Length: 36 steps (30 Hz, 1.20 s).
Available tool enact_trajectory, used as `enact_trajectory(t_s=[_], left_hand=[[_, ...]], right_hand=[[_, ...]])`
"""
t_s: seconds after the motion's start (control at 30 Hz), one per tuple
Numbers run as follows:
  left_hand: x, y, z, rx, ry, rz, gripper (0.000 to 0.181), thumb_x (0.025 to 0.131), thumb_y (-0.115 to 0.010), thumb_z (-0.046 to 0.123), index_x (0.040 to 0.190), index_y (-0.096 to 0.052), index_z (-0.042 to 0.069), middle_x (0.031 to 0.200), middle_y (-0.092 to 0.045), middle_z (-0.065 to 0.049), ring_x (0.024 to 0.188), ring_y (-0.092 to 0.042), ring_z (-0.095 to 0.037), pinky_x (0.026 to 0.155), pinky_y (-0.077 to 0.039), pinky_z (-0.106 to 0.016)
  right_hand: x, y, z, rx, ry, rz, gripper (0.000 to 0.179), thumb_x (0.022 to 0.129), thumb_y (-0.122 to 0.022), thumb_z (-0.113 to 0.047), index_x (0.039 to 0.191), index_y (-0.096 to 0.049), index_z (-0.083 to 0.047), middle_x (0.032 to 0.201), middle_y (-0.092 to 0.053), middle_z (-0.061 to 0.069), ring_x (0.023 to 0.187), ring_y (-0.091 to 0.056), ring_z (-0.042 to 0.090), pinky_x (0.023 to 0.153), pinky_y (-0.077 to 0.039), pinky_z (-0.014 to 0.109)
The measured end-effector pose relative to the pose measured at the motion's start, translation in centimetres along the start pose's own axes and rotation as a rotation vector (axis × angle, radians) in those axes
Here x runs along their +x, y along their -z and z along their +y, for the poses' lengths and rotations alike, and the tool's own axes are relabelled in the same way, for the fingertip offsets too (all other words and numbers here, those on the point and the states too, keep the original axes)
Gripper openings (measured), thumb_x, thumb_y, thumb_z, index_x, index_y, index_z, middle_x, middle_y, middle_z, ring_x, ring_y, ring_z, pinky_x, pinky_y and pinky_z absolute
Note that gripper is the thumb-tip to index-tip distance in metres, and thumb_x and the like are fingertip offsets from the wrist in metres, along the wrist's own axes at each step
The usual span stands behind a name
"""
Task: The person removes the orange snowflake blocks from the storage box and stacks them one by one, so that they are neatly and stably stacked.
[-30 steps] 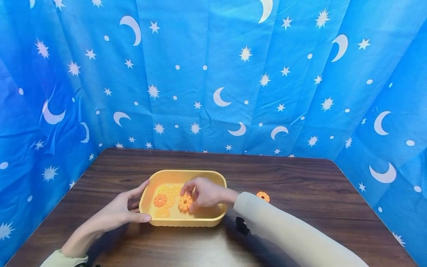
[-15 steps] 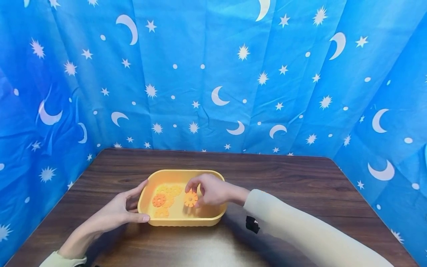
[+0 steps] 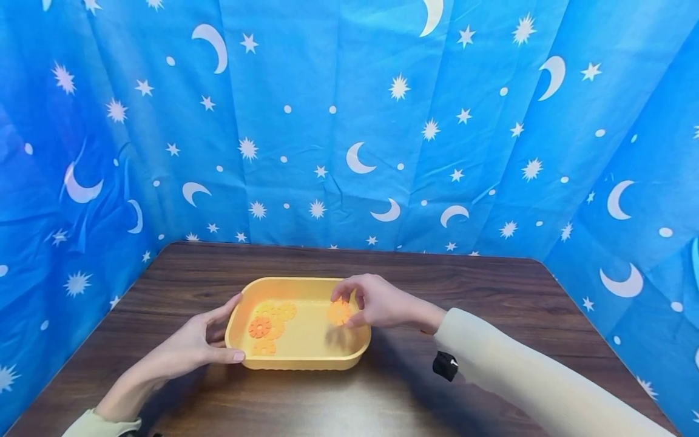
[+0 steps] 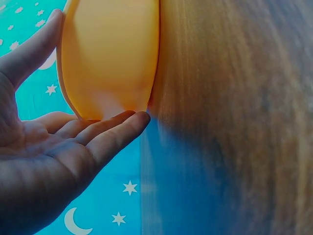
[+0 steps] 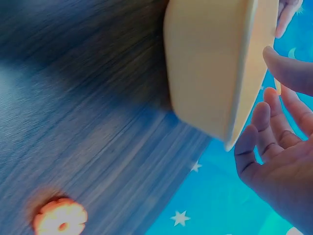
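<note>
A yellow plastic tray sits on the table. My left hand rests against its left end, thumb at the front corner and index finger at the back corner. In the left wrist view those fingers lie nearly straight along the tray's wall. Over the tray's right end, my right hand pinches an orange-yellow flower-shaped notched disc between thumb and fingers. More discs lie in the tray's left half, among them a deeper orange disc overlapping paler ones.
Another orange flower-shaped disc lies on the table beyond the tray's right end, mostly hidden by the right arm in the head view. A blue cloth with moons and stars surrounds the brown wooden table.
My right hand has carried the pinched disc rightward and upward within the tray, from near its middle to over its right end. My left hand and the tray stay almost in place.
</note>
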State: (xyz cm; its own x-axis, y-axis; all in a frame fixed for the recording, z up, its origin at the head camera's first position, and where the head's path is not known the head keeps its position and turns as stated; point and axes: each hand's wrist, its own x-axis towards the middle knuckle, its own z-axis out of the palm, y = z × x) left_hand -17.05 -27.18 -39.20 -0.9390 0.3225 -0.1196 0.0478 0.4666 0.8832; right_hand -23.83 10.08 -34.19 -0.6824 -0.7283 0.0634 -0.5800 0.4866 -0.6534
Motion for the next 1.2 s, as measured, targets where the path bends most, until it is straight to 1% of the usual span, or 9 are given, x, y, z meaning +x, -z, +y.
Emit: enact_trajectory(t_s=[0.13,0.27,0.4,0.57,0.67,0.77,0.93,1.07,1.2], left_hand=[[0.0,0.0,0.0,0.002,0.002,-0.001,0.112,0.085,-0.089,0.030,0.169,-0.019,0.008,0.169,-0.024,-0.027,0.146,-0.039,-0.052,0.108,-0.049,-0.052],[0.0,0.0,-0.1,-0.003,0.004,0.000,0.112,0.085,-0.090,0.029,0.169,-0.019,0.007,0.169,-0.024,-0.028,0.145,-0.040,-0.052,0.108,-0.049,-0.052],[0.0,0.0,-0.1,-0.017,0.002,-0.006,0.111,0.085,-0.090,0.028,0.169,-0.019,0.008,0.169,-0.024,-0.027,0.146,-0.040,-0.051,0.108,-0.050,-0.051],[0.0,-0.1,-0.1,-0.008,0.013,-0.002,0.111,0.086,-0.089,0.030,0.169,-0.019,0.010,0.169,-0.024,-0.027,0.146,-0.040,-0.052,0.108,-0.050,-0.052],[0.0,-0.1,-0.1,-0.005,0.021,0.002,0.112,0.085,-0.089,0.030,0.169,-0.019,0.010,0.170,-0.023,-0.027,0.146,-0.040,-0.052,0.108,-0.050,-0.052],[-0.1,-0.1,0.0,-0.007,0.023,0.003,0.112,0.085,-0.090,0.030,0.169,-0.019,0.010,0.170,-0.023,-0.027,0.145,-0.040,-0.052,0.108,-0.050,-0.052],[-0.1,-0.1,0.0,-0.006,0.015,-0.004,0.111,0.086,-0.089,0.030,0.169,-0.019,0.009,0.170,-0.023,-0.027,0.145,-0.040,-0.052,0.108,-0.050,-0.052],[0.0,0.0,0.0,-0.011,0.005,0.000,0.111,0.086,-0.089,0.028,0.169,-0.019,0.009,0.170,-0.024,-0.027,0.145,-0.041,-0.051,0.108,-0.050,-0.052],[0.0,0.0,0.0,-0.009,0.010,0.001,0.111,0.086,-0.089,0.029,0.169,-0.019,0.009,0.169,-0.024,-0.027,0.145,-0.041,-0.051,0.108,-0.050,-0.052]], right_hand=[[-1.1,0.5,0.8,0.010,-0.012,0.042,0.042,0.080,-0.090,-0.001,0.118,-0.073,-0.007,0.102,-0.067,0.003,0.067,-0.056,0.017,0.059,-0.048,0.025],[-2.0,0.9,1.5,0.027,-0.021,0.070,0.043,0.080,-0.090,-0.001,0.120,-0.073,-0.005,0.099,-0.069,0.006,0.071,-0.057,0.017,0.062,-0.051,0.027],[-3.2,1.4,2.4,0.037,-0.036,0.093,0.044,0.080,-0.090,-0.002,0.121,-0.073,-0.004,0.099,-0.068,0.003,0.072,-0.058,0.017,0.062,-0.053,0.028],[-4.4,2.0,3.4,0.048,-0.049,0.122,0.042,0.081,-0.089,-0.001,0.119,-0.073,-0.005,0.100,-0.069,0.000,0.075,-0.059,0.019,0.062,-0.054,0.028],[-5.2,2.3,4.0,0.054,-0.067,0.139,0.040,0.082,-0.088,-0.001,0.118,-0.073,-0.006,0.101,-0.070,0.001,0.079,-0.060,0.021,0.064,-0.056,0.029],[-6.0,2.6,4.5,0.057,-0.110,0.149,0.039,0.083,-0.088,-0.002,0.119,-0.073,-0.007,0.102,-0.070,0.001,0.081,-0.061,0.022,0.066,-0.056,0.030],[-7.4,3.0,5.6,0.067,-0.175,0.158,0.040,0.084,-0.087,-0.003,0.121,-0.072,-0.007,0.103,-0.070,0.003,0.081,-0.061,0.024,0.065,-0.057,0.031],[-8.4,3.3,6.4,0.070,-0.194,0.171,0.041,0.084,-0.086,-0.003,0.122,-0.071,-0.006,0.102,-0.069,0.004,0.079,-0.059,0.026,0.061,-0.055,0.030],[-9.5,3.3,7.4,0.073,-0.213,0.182,0.042,0.084,-0.086,-0.004,0.123,-0.070,-0.003,0.104,-0.069,0.006,0.082,-0.059,0.026,0.064,-0.056,0.031]])
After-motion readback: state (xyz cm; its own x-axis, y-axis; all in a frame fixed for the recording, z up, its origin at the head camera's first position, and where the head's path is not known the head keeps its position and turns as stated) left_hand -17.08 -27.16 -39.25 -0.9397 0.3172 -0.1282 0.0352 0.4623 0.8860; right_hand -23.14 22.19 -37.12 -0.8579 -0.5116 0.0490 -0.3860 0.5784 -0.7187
